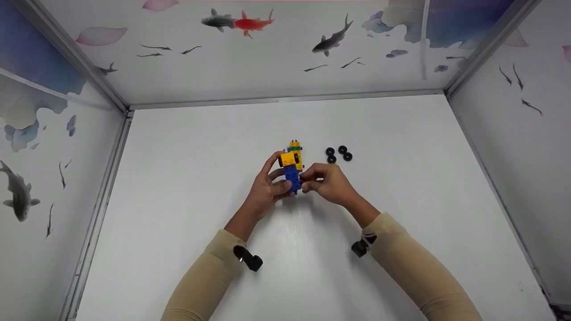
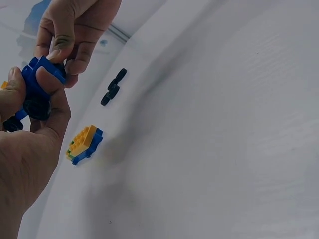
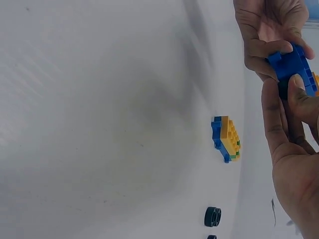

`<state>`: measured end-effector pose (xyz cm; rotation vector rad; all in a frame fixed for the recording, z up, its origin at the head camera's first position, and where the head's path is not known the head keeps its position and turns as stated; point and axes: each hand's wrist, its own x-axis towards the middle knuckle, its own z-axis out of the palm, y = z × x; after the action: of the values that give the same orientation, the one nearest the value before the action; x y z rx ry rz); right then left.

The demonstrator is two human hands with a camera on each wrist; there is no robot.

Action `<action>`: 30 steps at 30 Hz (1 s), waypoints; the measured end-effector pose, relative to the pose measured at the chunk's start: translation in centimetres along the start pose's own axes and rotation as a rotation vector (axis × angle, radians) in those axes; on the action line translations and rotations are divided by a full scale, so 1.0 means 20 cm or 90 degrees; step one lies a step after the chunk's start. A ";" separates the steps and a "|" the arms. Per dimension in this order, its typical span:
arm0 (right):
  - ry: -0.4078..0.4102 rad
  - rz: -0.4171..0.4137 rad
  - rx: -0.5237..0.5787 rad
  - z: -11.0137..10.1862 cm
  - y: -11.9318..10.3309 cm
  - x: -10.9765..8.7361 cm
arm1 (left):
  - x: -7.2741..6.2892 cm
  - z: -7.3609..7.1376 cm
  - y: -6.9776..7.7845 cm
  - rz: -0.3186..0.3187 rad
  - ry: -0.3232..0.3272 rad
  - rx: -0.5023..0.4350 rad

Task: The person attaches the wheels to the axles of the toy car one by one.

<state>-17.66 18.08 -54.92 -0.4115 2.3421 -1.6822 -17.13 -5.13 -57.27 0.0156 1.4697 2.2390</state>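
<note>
Head view: A person in tan sleeves (image 1: 200,281) works over a white counter (image 1: 178,214), a blue-and-yellow block vehicle (image 1: 291,176) raised between both hands near the centre. The left hand (image 1: 265,191) holds the vehicle from its left side in a closed grip, thumb on the blue part; the right hand (image 1: 331,183), its grip narrow, brings thumb and fingertips to the right side. Just beyond it lies a second block build (image 1: 295,147), yellow with green, and to the right four loose black wheels (image 1: 347,156). Walls (image 1: 285,58) printed with fish enclose the counter.

Left wrist view: The left hand's fingers and thumb clasp the vehicle, where black wheels show on the near side. The right hand presses at the blue end. The second build, yellow above blue, sits below, apart from the loose wheels.

Right wrist view: The right hand's thumb and fingers pinch a dark wheel (image 3: 283,88) against the blue base of the vehicle, which the left hand steadies from the other side. The second build and two loose wheels appear on the counter below.
</note>
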 end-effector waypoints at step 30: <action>-0.021 0.002 -0.024 0.01 0.00 -0.03 | -0.01 -0.03 0.07 -0.016 -0.039 0.095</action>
<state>-17.08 18.16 -54.95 -0.4376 2.3528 -1.6198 -17.65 -6.21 -56.37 0.1098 1.5912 2.0858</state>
